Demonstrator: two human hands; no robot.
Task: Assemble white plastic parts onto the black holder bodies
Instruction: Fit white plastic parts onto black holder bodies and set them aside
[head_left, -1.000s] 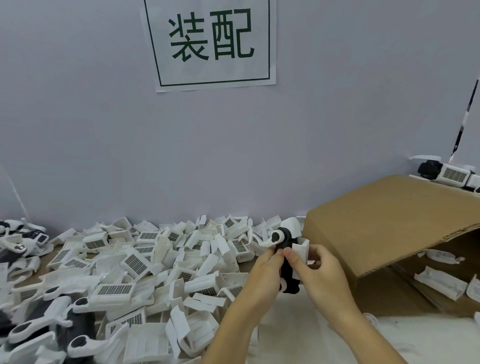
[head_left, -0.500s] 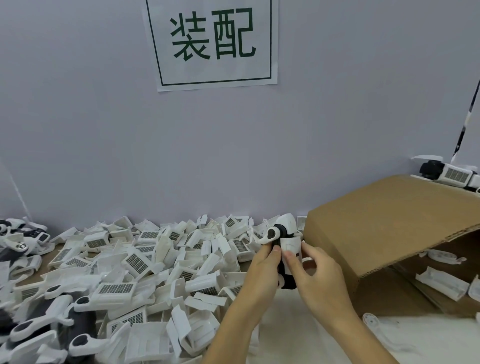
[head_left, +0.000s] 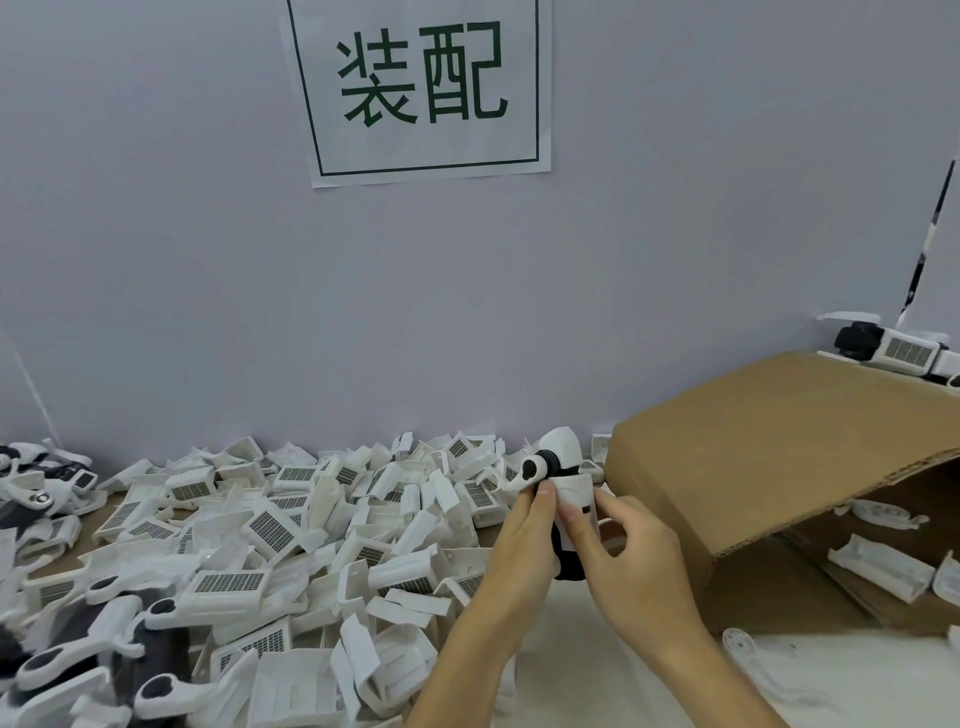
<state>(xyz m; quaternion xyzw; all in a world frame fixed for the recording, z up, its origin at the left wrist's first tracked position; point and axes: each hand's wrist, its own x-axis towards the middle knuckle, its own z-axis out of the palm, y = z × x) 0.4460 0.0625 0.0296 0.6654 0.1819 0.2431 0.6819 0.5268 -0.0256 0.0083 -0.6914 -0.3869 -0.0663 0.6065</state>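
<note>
A black holder body (head_left: 570, 564) stands upright in my two hands, just left of the cardboard box. My left hand (head_left: 522, 540) grips it from the left, the thumb near its white ring-shaped arm (head_left: 532, 469). With thumb and fingers my right hand (head_left: 631, 556) presses a white plastic cover (head_left: 576, 506) against the body's front. Most of the black body is hidden behind the cover and my fingers. A rounded white cap (head_left: 563, 447) tops the holder.
A big heap of loose white parts (head_left: 291, 519) with grid faces covers the table's left and middle. Black-and-white assembled holders (head_left: 78, 654) lie at the far left. An open cardboard box (head_left: 779, 457) with white parts inside stands at the right, one finished unit (head_left: 893, 349) behind it.
The white cover has slid from the holder's right side onto its front. Both hands stay on the holder, which is now more upright.
</note>
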